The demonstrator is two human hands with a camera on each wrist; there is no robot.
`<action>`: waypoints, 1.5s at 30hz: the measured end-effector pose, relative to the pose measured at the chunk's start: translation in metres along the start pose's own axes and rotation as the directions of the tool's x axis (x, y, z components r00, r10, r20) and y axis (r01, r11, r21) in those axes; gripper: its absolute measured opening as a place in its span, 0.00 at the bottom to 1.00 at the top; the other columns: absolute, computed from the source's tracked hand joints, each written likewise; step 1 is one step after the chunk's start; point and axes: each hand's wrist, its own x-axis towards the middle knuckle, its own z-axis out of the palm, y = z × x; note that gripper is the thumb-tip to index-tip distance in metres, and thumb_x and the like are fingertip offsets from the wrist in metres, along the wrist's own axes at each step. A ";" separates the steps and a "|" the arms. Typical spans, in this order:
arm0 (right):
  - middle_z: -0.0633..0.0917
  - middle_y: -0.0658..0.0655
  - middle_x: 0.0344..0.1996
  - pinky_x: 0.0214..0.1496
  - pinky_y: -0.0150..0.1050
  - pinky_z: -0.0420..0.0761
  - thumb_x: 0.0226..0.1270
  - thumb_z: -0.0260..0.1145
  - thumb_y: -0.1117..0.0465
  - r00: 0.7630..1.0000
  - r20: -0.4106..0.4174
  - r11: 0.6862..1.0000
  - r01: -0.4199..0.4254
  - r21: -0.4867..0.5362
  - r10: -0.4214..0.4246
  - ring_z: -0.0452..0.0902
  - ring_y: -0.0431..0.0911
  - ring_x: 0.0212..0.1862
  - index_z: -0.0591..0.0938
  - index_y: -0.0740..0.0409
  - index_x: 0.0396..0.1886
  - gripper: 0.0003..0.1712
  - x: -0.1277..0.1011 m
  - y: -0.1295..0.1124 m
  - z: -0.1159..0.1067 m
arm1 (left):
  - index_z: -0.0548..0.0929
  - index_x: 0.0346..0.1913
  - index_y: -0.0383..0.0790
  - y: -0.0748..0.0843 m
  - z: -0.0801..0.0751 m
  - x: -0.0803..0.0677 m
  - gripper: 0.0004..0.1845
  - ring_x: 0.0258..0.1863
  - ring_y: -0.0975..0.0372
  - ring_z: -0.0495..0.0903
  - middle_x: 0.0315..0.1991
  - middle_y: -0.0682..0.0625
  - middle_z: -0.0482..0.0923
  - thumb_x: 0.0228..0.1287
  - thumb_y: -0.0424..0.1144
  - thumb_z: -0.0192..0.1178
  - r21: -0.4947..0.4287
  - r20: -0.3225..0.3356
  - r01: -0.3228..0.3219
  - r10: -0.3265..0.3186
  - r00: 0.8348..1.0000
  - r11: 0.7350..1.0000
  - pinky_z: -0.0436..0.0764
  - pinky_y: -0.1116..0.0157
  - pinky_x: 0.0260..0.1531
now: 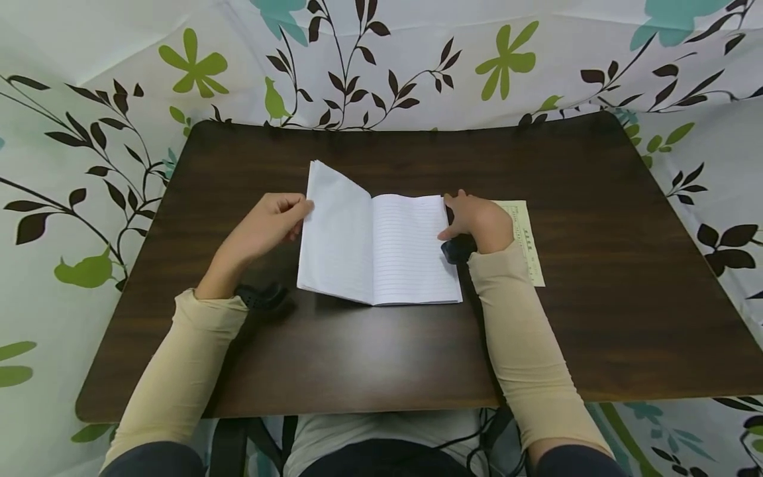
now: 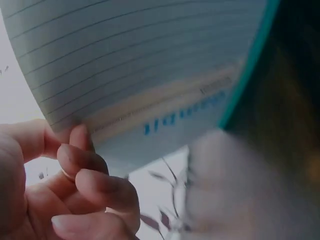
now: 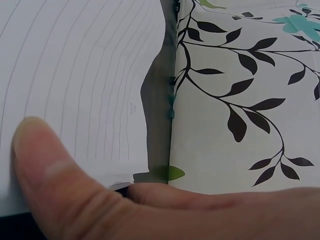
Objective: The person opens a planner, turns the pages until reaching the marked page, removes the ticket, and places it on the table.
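Note:
An open notebook (image 1: 417, 258) with lined paper lies on the dark table, its left side lifted and tilted up. At the outer edge of that raised part, my left hand (image 1: 274, 222) pinches the paper between thumb and fingers. The left wrist view shows lined paper (image 2: 120, 60) with blurred blue lettering near one edge, and a teal strip along the side. My right hand (image 1: 479, 220) holds the notebook's right edge. Its thumb (image 3: 45, 155) lies on the lined page in the right wrist view, while the other fingers are mostly hidden at the edge.
A pale yellow-green printed sheet (image 1: 524, 242) lies on the table, partly covered by the right hand and sleeve. The dark wooden table (image 1: 626, 318) extends to both sides. Leaf-patterned cloth (image 1: 417, 59) hangs behind it. Dark cables (image 1: 485, 430) show below the front edge.

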 end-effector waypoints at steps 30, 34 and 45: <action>0.52 0.57 0.76 0.70 0.58 0.61 0.73 0.55 0.52 0.986 -0.021 0.982 0.169 0.079 -0.168 0.53 0.57 0.74 0.51 0.47 0.77 0.38 0.015 -0.041 -0.020 | 0.61 0.10 0.47 0.052 0.113 0.083 0.25 0.10 0.66 0.50 0.09 0.57 0.53 0.67 0.45 0.49 0.560 0.132 -0.081 0.008 0.991 0.825 0.51 0.70 0.13; 0.53 0.59 0.76 0.71 0.61 0.58 0.76 0.51 0.54 0.980 -0.023 0.977 0.199 0.071 -0.198 0.52 0.59 0.74 0.51 0.49 0.77 0.35 0.014 -0.032 -0.020 | 0.62 0.11 0.48 0.043 0.131 0.088 0.25 0.10 0.66 0.52 0.09 0.57 0.54 0.68 0.46 0.48 0.606 0.144 -0.052 -0.045 0.989 0.794 0.55 0.70 0.13; 0.55 0.65 0.74 0.71 0.62 0.57 0.76 0.50 0.52 0.973 -0.013 0.961 0.228 0.155 -0.228 0.52 0.62 0.74 0.52 0.57 0.76 0.35 0.007 -0.013 0.010 | 0.80 0.29 0.44 0.030 0.180 0.084 0.17 0.18 0.61 0.74 0.20 0.51 0.75 0.71 0.49 0.50 0.764 0.145 -0.066 -0.072 0.987 0.642 0.72 0.65 0.18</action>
